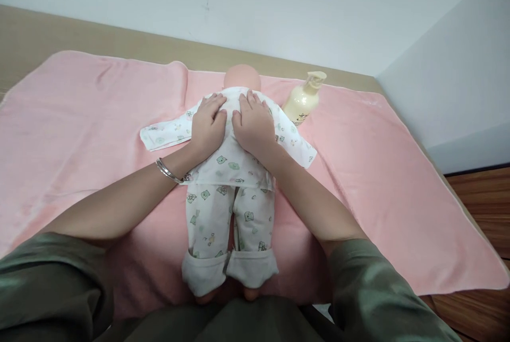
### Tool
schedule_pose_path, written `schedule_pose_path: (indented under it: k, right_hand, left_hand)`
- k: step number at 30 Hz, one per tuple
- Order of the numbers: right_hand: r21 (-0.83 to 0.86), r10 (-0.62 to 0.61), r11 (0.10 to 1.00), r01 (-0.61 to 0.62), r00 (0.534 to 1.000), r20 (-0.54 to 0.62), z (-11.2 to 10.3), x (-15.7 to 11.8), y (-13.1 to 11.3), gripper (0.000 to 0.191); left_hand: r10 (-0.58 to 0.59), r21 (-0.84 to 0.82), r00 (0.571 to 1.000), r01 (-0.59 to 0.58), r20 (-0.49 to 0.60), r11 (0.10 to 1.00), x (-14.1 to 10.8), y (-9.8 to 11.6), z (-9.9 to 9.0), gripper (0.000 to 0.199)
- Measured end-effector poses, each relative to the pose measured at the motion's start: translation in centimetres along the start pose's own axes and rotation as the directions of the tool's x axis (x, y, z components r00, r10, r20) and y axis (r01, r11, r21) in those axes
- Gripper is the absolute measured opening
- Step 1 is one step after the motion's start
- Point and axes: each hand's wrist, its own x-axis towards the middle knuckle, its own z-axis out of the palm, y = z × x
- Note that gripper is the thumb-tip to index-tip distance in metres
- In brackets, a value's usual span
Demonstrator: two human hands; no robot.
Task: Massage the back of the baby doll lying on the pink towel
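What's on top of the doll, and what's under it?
On top of the doll, the left hand and right hand lie on its patterned shirt. The pink blanket shows around it; whatever lies directly beneath the torso is covered.

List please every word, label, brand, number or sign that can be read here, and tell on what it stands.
No text can be read.
Pump bottle: dark print low on it, too small and blurred to read.
White shirt and trousers: small printed pictures, no readable words.
Wall: faint marks, no readable letters.
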Motion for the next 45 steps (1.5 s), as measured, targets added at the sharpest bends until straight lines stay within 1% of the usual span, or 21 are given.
schedule_pose_path:
  k: [2,5,7,9,11,12,13,15,17,19,21,24,26,28,30,31,34,36,38,41,45]
  right_hand:
    - [-0.024,-0.016,1.000,0.016,1.000,-0.008,-0.2,-1.3,-0.8,0.057]
    - [-0.054,-0.105,0.993,0.105,0.995,0.003,-0.3,-3.6,-2.5,0.059]
    - [-0.048,-0.162,0.985,0.163,0.986,0.025,-0.3,-4.4,-3.0,0.059]
    - [-0.019,-0.202,0.979,0.203,0.978,0.048,-0.4,-4.0,-2.6,0.058]
    - [0.021,-0.225,0.974,0.224,0.970,0.086,-0.6,-2.5,-1.2,0.057]
    - [0.041,-0.220,0.975,0.217,0.969,0.108,-0.6,-1.6,-0.3,0.057]
    - [0.057,-0.190,0.981,0.184,0.974,0.123,-0.7,-0.7,0.5,0.057]
    - [0.079,-0.091,0.994,0.082,0.989,0.119,-0.8,0.5,1.8,0.059]
    - [0.064,0.018,0.998,-0.023,0.996,0.084,-0.8,0.6,2.0,0.061]
    - [0.006,0.071,0.997,-0.072,0.997,0.042,-0.7,-0.5,1.1,0.062]
    - [-0.055,0.050,0.997,-0.049,0.999,0.004,-0.5,-2.3,-0.5,0.063]
    - [-0.078,-0.077,0.994,0.077,0.997,-0.005,-0.2,-4.6,-2.6,0.060]
    - [-0.044,-0.139,0.989,0.140,0.990,0.011,-0.2,-4.8,-2.9,0.058]
    - [0.017,-0.167,0.986,0.166,0.985,0.039,-0.3,-3.9,-2.1,0.055]
    - [0.085,-0.157,0.985,0.151,0.985,0.072,-0.5,-2.2,-0.6,0.053]
    - [0.113,-0.129,0.986,0.120,0.989,0.077,-0.5,-1.3,0.3,0.054]
    - [0.159,0.005,0.987,-0.015,0.998,0.062,-0.6,0.5,2.3,0.058]
    - [0.133,0.077,0.988,-0.081,0.996,0.038,-0.5,0.6,2.5,0.060]
    - [0.079,0.112,0.990,-0.113,0.994,0.014,-0.5,-0.1,1.9,0.061]
    - [0.017,0.102,0.995,-0.101,0.995,-0.019,-0.5,-2.2,0.0,0.062]
    - [-0.047,-0.032,0.998,0.030,0.999,-0.038,-0.5,-4.5,-2.2,0.060]
  left_hand:
    - [0.020,-0.009,1.000,-0.020,-0.014,1.000,-0.1,-0.2,-0.1,0.044]
    - [0.040,-0.023,0.999,-0.040,-0.001,0.999,-0.1,-0.3,-0.2,0.043]
    - [0.044,-0.022,0.999,-0.044,0.003,0.999,-0.1,-0.3,-0.3,0.044]
    - [0.047,-0.006,0.999,-0.047,-0.001,0.999,-0.1,-0.3,-0.3,0.045]
    - [0.051,0.014,0.999,-0.051,0.002,0.999,0.0,-0.3,-0.3,0.046]
    - [0.052,0.022,0.999,-0.052,0.006,0.998,0.0,-0.2,-0.3,0.046]
    - [0.051,0.028,0.999,-0.051,0.009,0.998,0.0,-0.2,-0.2,0.046]
    - [0.044,0.035,0.999,-0.045,0.013,0.998,0.1,0.0,-0.2,0.046]
    - [0.041,0.042,0.999,-0.041,0.013,0.998,0.1,0.0,-0.1,0.046]
    - [0.045,0.049,0.999,-0.046,0.006,0.998,0.1,0.1,-0.1,0.046]
    - [0.053,0.051,0.999,-0.053,-0.003,0.997,0.1,0.0,-0.1,0.046]
    - [0.054,0.050,0.999,-0.054,0.002,0.997,0.1,-0.2,-0.1,0.045]
    - [0.055,0.044,0.998,-0.055,0.012,0.997,0.1,-0.3,-0.1,0.045]
    - [0.058,0.040,0.998,-0.059,0.011,0.997,0.2,-0.4,-0.1,0.045]
    - [0.059,0.038,0.998,-0.060,0.006,0.997,0.3,-0.5,0.0,0.044]
    - [0.060,0.039,0.998,-0.061,0.006,0.997,0.3,-0.5,0.0,0.044]
    - [0.064,0.044,0.998,-0.064,0.010,0.997,0.4,-0.4,-0.1,0.043]
    - [0.064,0.048,0.998,-0.064,0.012,0.997,0.4,-0.2,-0.1,0.043]
    - [0.060,0.053,0.998,-0.061,0.013,0.997,0.3,-0.1,-0.1,0.043]
    - [0.056,0.071,0.998,-0.056,0.003,0.996,0.2,0.1,-0.1,0.043]
    - [0.058,0.087,0.998,-0.058,-0.002,0.995,0.2,0.1,-0.2,0.044]
